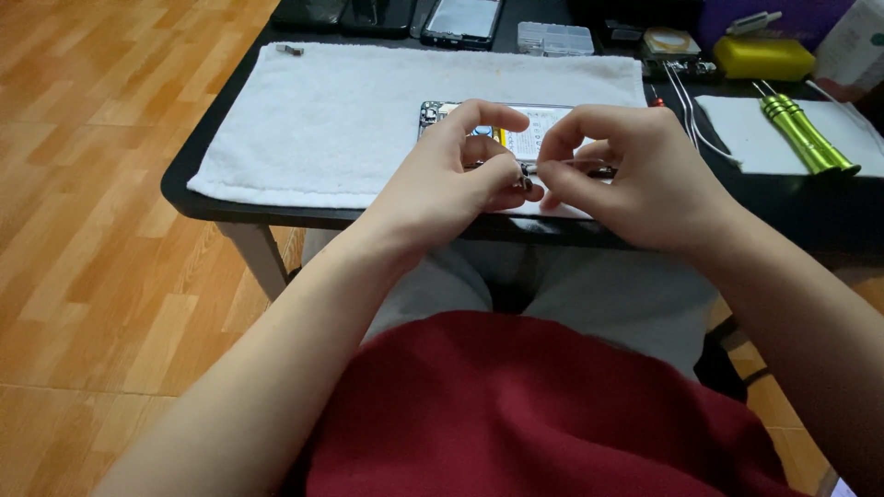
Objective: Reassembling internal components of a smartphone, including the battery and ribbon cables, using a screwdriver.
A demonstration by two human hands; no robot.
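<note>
An opened phone (534, 120) with its back off lies on a white towel (341, 120) spread over a black table (189, 198). Both my hands hover over the phone's near end. My left hand (460, 170) pinches a small metal part (527, 177) between thumb and fingers. My right hand (626, 170) pinches the tip of a thin dark tool (600, 171) right beside that part, fingertips nearly touching the left hand's. The near half of the phone is hidden under my hands.
At the table's back lie other phones (460, 20), a clear parts box (554, 39) and a yellow case (762, 57). To the right, green-handled screwdrivers (806, 133) and tweezers (686, 106) rest by a white sheet. Wooden floor lies to the left.
</note>
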